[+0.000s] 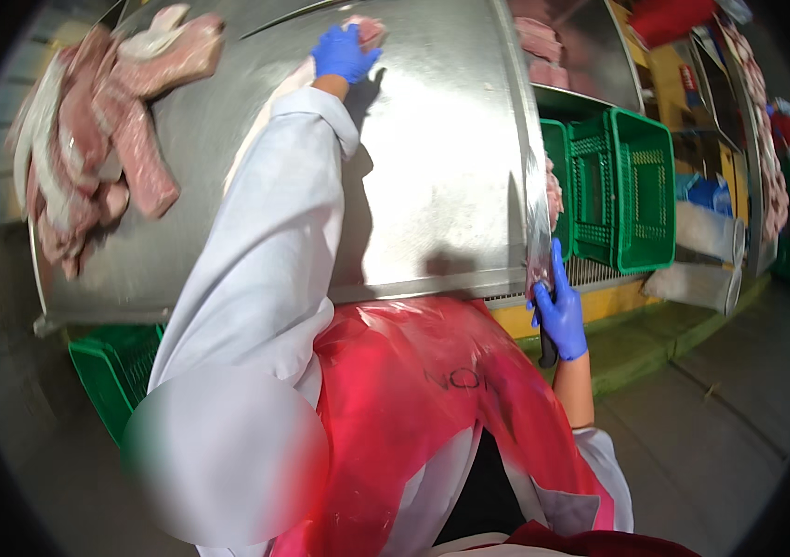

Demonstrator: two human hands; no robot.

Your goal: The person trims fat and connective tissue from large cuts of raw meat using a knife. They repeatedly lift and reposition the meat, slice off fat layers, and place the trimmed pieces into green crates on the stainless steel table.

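My left hand (344, 56), in a blue glove, reaches to the far side of the steel table with its fingers closed over a piece of pink meat (369, 32). A long pale strip (269, 116) runs back from that hand, partly hidden by my sleeve; whether it joins the meat cannot be told. Low at the table's right edge, my right hand (562, 320), gloved in blue too, holds a knife by its black handle (548, 352). One finger of it points up along the table's side. The knife's blade is hard to separate from the shiny edge.
Several long meat pieces (97, 121) are heaped at the table's (441, 121) left. Green crates (646, 190) stand beyond its right edge, with meat (554, 195) beside them. Another green crate (116, 367) sits below the left corner. More meat (541, 42) lies on a steel surface at far right.
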